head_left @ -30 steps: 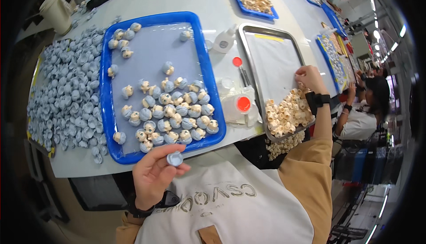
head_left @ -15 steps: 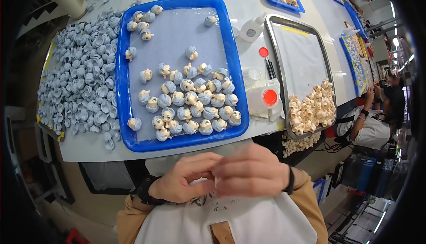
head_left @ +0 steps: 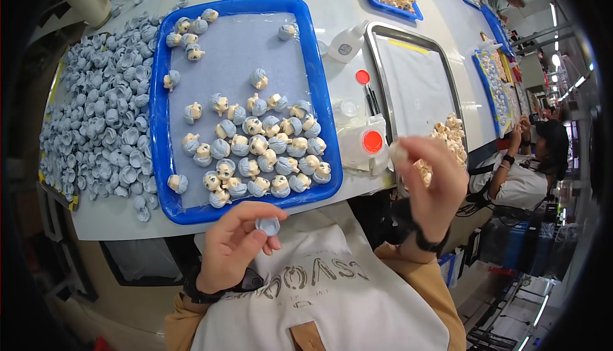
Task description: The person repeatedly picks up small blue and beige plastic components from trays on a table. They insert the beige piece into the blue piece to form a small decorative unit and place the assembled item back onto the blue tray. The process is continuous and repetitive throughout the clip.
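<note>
My left hand (head_left: 231,244), in front of the near edge of the table, pinches a blue-grey doll hair piece (head_left: 269,226) with its hollow side showing. My right hand (head_left: 435,188) is raised at the near end of a metal tray (head_left: 378,64), its fingers curled and slightly blurred. At their tips is a small pale piece (head_left: 398,153) whose kind I cannot make out. Cream doll head parts (head_left: 452,131) lie heaped in that tray, partly hidden by the hand. A blue tray (head_left: 323,96) holds many small doll heads (head_left: 257,145) with blue-grey hair.
Loose blue-grey hair pieces (head_left: 102,108) are piled at the left. Between the trays stand a white squeeze bottle (head_left: 348,43) and a container with a red lid (head_left: 372,141). Another blue tray (head_left: 418,13) is at the back. A co-worker (head_left: 527,182) sits at the far right.
My hands have parted. The right has swung right to the metal tray; the left has shifted slightly left, and the hair piece now shows in it. The whole view has shifted a little.
</note>
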Available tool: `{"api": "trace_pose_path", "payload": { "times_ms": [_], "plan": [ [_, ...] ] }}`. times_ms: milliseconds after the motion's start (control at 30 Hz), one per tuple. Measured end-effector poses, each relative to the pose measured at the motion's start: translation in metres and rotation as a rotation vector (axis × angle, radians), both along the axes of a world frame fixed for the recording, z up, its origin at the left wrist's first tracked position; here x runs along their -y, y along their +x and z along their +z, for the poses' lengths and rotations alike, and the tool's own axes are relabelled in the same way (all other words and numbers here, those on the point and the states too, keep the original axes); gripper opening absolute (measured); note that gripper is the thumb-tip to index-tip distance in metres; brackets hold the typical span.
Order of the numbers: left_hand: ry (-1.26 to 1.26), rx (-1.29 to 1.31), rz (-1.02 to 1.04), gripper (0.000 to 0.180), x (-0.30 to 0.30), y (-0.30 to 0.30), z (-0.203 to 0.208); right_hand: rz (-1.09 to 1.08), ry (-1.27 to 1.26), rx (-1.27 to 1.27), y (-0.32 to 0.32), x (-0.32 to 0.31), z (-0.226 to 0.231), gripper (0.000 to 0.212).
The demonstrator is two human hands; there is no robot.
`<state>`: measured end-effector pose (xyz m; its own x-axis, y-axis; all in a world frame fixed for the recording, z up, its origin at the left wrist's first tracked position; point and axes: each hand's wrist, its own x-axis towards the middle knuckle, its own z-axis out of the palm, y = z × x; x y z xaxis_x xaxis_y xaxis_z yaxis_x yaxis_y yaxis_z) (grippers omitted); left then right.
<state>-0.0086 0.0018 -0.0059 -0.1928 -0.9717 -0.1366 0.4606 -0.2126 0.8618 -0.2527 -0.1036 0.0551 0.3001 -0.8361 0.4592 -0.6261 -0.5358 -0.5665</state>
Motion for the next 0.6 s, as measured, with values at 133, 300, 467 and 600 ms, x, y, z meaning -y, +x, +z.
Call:
{"api": "trace_pose_path", "payload": {
  "times_ms": [133,300,467,600],
  "plan": [
    [0.074,-0.078,0.081,0.04,0.001,0.0,0.004,0.047,0.007,-0.168,-0.006,0.02,-0.006,0.02],
    [0.0,0.008,0.098,0.037,0.0,0.001,-0.001,0.114,0.004,-0.227,0.001,0.022,-0.015,0.02],
    [0.01,0.079,0.265,0.042,-0.002,-0.004,-0.002,0.085,-0.024,-0.234,-0.001,0.019,-0.016,0.023],
    [-0.003,-0.09,0.256,0.036,-0.001,-0.003,0.002,-0.001,-0.04,-0.149,-0.005,0.009,-0.025,0.025]
  ]
}}
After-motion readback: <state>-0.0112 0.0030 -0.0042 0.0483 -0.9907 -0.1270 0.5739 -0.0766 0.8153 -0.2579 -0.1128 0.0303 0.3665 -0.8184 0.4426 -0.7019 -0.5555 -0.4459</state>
